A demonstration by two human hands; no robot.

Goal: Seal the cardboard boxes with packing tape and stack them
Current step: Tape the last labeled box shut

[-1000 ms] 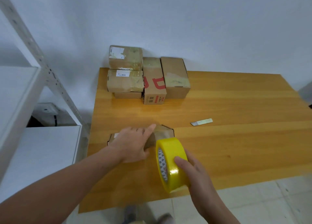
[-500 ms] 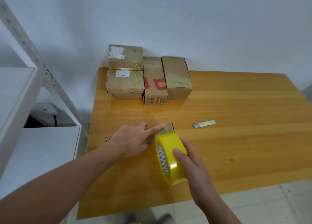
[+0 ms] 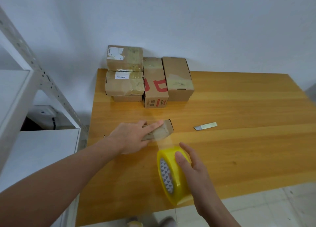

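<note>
Over table (image 3: 239,149), tape roll (image 3: 168,177) has pulled back from box (image 3: 164,131)

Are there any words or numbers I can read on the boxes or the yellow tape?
Nothing reads clearly as a whole word.
Big red letters on the middle box: cut off; one looks like "D".
Upper white label on the top left box: too small.
Lower white label on the box under it: blurred.
Red band on the middle box's front: too small.
Tape roll core: triangle pattern, print unreadable.

Bright even light, soft shadows, curved edges
</note>
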